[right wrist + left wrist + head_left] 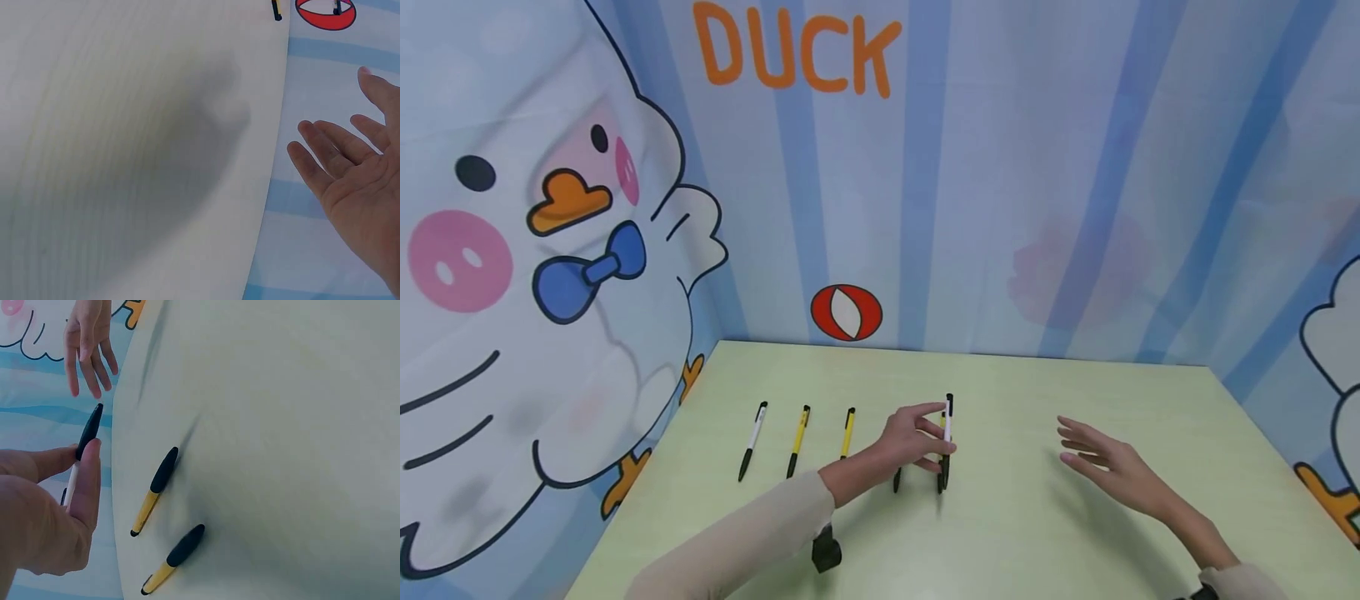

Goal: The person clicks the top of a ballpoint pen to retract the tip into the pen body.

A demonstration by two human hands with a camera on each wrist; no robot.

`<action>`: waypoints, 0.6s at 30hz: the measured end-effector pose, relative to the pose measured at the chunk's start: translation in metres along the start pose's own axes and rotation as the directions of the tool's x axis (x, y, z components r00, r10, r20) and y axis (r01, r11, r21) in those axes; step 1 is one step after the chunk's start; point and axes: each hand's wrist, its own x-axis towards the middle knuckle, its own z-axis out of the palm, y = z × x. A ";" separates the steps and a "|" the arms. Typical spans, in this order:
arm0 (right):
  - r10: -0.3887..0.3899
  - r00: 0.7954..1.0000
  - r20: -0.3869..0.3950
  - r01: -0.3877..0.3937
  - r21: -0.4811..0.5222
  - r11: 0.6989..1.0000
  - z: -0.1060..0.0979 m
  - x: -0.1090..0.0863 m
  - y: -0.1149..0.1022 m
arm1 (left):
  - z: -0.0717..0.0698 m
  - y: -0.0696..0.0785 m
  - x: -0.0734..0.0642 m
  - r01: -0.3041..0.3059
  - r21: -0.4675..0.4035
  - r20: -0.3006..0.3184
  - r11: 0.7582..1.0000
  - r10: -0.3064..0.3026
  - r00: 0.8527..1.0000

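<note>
My left hand (917, 435) pinches a white pen (948, 421) with a black grip between thumb and fingers, raised above the table. The left wrist view shows its black end (89, 432) pointing up past the fingertips. Just behind it in the head view, a yellow pen (940, 483) lies mostly covered. The black tip of another pen (897, 480) shows below the left hand, the rest hidden. My right hand (1112, 471) hovers over the table's right part, fingers loosely extended and holding nothing.
Left of the left hand, a white pen (752, 442), a yellow pen (799, 440) and another yellow pen (848, 432) lie in a row on the pale table (1015, 550). Behind stands a blue striped backdrop (977, 183) with duck drawings. A black device (826, 550) hangs under the left wrist.
</note>
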 end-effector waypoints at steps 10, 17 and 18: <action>0.011 1.000 -0.006 -0.011 0.089 0.996 -0.001 -0.009 0.013 | 0.040 -0.006 0.047 -0.012 0.165 0.024 0.986 0.009 1.000; 0.047 0.999 -0.015 -0.046 0.065 0.997 0.002 -0.014 0.017 | 0.057 -0.010 0.058 -0.048 0.323 0.012 0.945 0.047 0.999; 0.051 0.999 -0.016 -0.050 0.061 0.997 0.002 -0.015 0.018 | 0.059 -0.010 0.059 -0.049 0.351 0.010 0.935 0.048 0.999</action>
